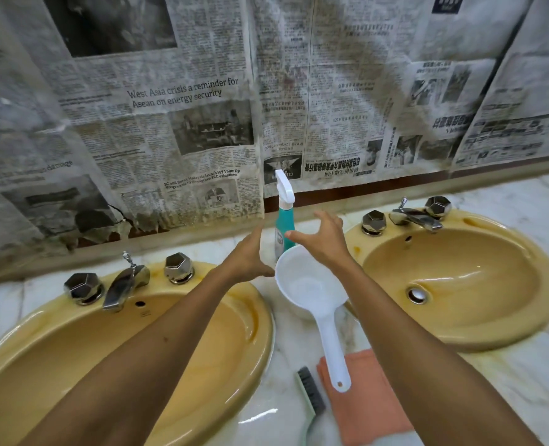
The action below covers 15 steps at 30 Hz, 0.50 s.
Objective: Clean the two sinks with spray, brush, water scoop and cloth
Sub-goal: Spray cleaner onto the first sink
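Spray bottle (284,217) upright on marble surface (508,375) between two yellow sinks (260,317), behind white scoop (311,291); left hand (250,255) and right hand (323,238) flanking it, each grip released, fingers spread, holding nothing

- A single head-worn wide-angle camera is looking forward and down, close over a marble counter (508,381).
- It is facing a newspaper-covered wall (170,123), taking in both sinks.
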Motion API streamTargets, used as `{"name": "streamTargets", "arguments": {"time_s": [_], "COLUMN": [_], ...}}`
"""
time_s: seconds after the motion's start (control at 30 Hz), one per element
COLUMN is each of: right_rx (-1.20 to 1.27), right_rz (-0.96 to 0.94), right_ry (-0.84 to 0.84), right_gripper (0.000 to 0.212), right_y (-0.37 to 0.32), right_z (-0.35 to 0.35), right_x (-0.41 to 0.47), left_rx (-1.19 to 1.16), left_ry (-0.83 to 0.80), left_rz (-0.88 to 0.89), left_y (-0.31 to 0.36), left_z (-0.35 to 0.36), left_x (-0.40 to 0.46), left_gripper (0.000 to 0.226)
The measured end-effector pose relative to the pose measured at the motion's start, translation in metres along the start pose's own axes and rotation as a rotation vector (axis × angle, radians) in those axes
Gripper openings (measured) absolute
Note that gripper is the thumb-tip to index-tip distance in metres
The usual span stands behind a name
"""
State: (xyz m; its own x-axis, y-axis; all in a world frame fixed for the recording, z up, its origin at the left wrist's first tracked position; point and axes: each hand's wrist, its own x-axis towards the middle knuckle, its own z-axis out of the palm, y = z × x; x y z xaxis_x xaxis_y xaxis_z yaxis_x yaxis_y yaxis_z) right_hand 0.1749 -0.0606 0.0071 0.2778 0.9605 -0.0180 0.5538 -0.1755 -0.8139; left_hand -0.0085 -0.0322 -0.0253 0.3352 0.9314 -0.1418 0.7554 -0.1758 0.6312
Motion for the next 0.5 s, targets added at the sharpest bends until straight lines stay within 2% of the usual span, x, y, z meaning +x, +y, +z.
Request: {"name": "streamTargets", "arguments": {"time_s": [0.23,0.5], "right_rx": [0.114,0.122], "right_rz": [-0.074,-0.153], "right_ry": [0.129,0.241], "right_gripper": [0.065,0.042], "right_y": [-0.002,-0.008], "right_z": [-0.023,-0.022], "right_x": [-0.095,-0.209], "left_rx": [-0.103,-0.194], "left_ry": [0.054,0.101], "left_rz": [0.029,0.045], "left_y": [-0.007,-0.036], "left_z": [-0.005,0.020], "left_x": [-0.113,-0.234], "left_gripper": [0.116,0.107]}}
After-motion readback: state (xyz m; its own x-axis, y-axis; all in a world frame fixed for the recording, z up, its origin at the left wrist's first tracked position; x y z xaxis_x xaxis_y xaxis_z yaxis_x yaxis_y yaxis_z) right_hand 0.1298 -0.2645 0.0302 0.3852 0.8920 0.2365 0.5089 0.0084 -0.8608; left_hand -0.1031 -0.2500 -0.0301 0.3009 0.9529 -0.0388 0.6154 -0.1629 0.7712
